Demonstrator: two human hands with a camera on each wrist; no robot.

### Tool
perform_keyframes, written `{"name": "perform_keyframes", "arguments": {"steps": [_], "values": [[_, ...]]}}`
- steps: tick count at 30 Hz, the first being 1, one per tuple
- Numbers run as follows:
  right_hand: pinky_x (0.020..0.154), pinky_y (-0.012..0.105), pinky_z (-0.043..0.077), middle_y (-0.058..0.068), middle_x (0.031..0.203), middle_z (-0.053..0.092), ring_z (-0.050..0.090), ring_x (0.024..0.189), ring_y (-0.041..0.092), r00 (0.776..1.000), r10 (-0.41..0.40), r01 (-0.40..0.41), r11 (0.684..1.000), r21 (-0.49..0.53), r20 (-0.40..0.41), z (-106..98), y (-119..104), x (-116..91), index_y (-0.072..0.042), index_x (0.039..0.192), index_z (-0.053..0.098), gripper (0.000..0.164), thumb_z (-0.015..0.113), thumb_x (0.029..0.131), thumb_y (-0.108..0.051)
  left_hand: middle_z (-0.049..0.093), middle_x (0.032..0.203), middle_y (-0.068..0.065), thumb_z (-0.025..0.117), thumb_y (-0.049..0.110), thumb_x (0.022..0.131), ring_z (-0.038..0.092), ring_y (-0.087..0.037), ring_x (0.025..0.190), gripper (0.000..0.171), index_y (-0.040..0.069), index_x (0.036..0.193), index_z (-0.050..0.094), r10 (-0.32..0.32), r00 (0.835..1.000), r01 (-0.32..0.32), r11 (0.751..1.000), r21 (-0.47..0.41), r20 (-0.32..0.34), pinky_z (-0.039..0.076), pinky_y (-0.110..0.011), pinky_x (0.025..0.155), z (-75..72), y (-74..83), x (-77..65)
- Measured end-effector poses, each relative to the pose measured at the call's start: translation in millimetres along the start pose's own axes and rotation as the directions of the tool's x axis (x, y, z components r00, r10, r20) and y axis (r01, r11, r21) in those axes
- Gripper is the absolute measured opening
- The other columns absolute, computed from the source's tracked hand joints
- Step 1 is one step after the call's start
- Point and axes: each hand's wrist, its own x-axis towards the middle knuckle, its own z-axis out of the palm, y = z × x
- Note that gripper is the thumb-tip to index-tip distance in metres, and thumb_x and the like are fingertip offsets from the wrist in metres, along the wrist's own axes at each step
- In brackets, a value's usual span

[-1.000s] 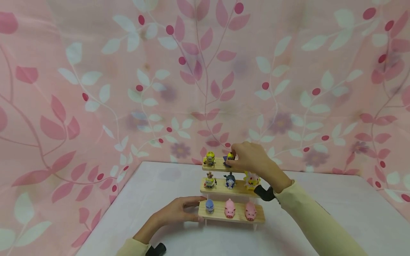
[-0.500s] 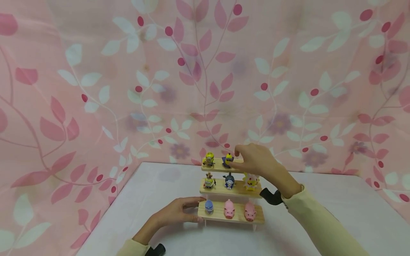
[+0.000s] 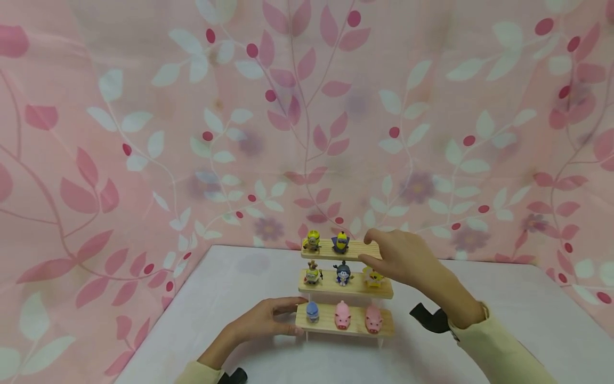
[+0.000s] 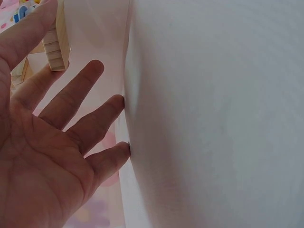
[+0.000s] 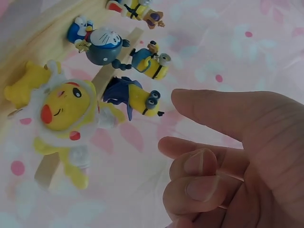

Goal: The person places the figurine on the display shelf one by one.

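A three-tier wooden display stand (image 3: pixel 352 328) stands on the table with small toy figures on each tier. My left hand (image 3: pixel 261 320) holds the left end of its lowest board, thumb in front and index finger behind; in the left wrist view the other fingers (image 4: pixel 95 118) spread away. My right hand (image 3: pixel 408 258) hovers by the right end of the top tier, thumb and index finger apart, nothing between them. Nearest it are the minion figure in a dark cape (image 5: pixel 137 97) and the yellow figure in a white hood (image 5: pixel 69 107), partly covered by the hand in the head view.
Another minion (image 3: pixel 313 241) stands at the top left. The middle tier also bears a minion with a hat (image 3: pixel 313 273) and a dark-helmeted cat figure (image 3: pixel 342 273). Below are a blue figure (image 3: pixel 312 312) and two pink pigs (image 3: pixel 342 316). A floral cloth (image 3: pixel 144 160) hangs behind.
My right hand has let go of the caped minion on the top tier and drawn back to the right and down. My left hand stays at the lowest board.
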Motion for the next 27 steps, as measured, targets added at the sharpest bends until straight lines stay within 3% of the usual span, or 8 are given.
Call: {"name": "perform_keyframes", "arguments": {"steps": [8, 27], "values": [[0.044, 0.024, 0.033, -0.013, 0.058, 0.043, 0.037, 0.048, 0.005, 0.997, -0.040, 0.039, 0.999, -0.016, -0.068, 3.3, 5.3, -21.2, -0.014, 0.109, 0.066, 0.029, 0.073, 0.088, -0.034, 0.055, 0.139, 0.008, 0.079, 0.032, 0.086, 0.052, -0.021, 0.128, 0.056, 0.032, 0.138, 0.057, 0.004, 1.000, -0.004, 1.000, 0.005, -0.008, 0.040, -0.047, 0.107, 0.7, 0.7, -0.4], [0.044, 0.022, 0.031, -0.018, 0.059, 0.038, 0.033, 0.049, 0.000, 0.984, 0.022, -0.033, 0.998, -0.060, -0.174, 12.4, 35.4, -65.9, -0.019, 0.105, 0.067, 0.027, 0.079, 0.083, -0.031, 0.055, 0.140, 0.010, 0.078, 0.031, 0.087, 0.052, -0.019, 0.129, 0.055, 0.034, 0.138, 0.057, 0.009, 1.000, -0.009, 1.000, -0.013, -0.001, 0.039, -0.048, 0.107, 0.8, -0.7, 0.6]]}}
